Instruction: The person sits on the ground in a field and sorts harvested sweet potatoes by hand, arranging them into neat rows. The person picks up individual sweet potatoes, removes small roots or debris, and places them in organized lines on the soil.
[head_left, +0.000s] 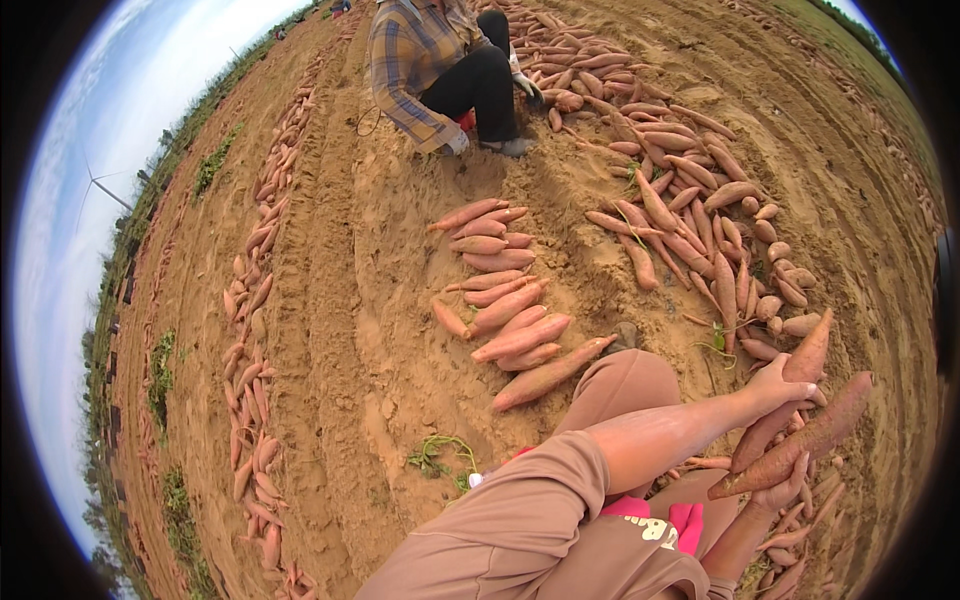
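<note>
My left hand (780, 386) grips a large sweet potato (811, 351) on my right side, its fingers wrapped across the middle. My right hand (784, 481) holds a second long sweet potato (810, 444) from beneath, just below the first. Both are reddish-brown with soil on the skin, and they are close together. Under and beyond them runs a heap of loose sweet potatoes (690, 202). Left of my bent knee (630, 379), a row of sweet potatoes (521, 337) lies side by side on the sandy soil.
Another person (442, 82) in a plaid shirt and gloves sits low beside the heap ahead. A second line of sweet potatoes (251, 375) runs along the field at left. Green vines (435, 454) lie on the soil near my leg. A wind turbine (94, 180) stands far off.
</note>
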